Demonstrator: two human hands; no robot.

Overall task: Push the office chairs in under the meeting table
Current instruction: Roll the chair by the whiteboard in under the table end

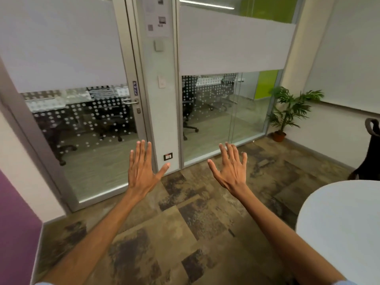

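The rounded end of a white meeting table (339, 227) fills the lower right corner. Beyond it, at the right edge, stands a black office chair (370, 153), mostly cut off by the frame. My left hand (141, 171) and my right hand (230, 171) are stretched out in front of me over the carpet, palms down, fingers spread. Neither hand touches or holds anything. Both hands are well to the left of the table and the chair.
A glass door (82, 130) with a lever handle and a glass wall (222, 112) face me, with other chairs and desks behind the glass. A potted plant (287, 114) stands in the far right corner. Patterned carpet (185, 223) lies underfoot.
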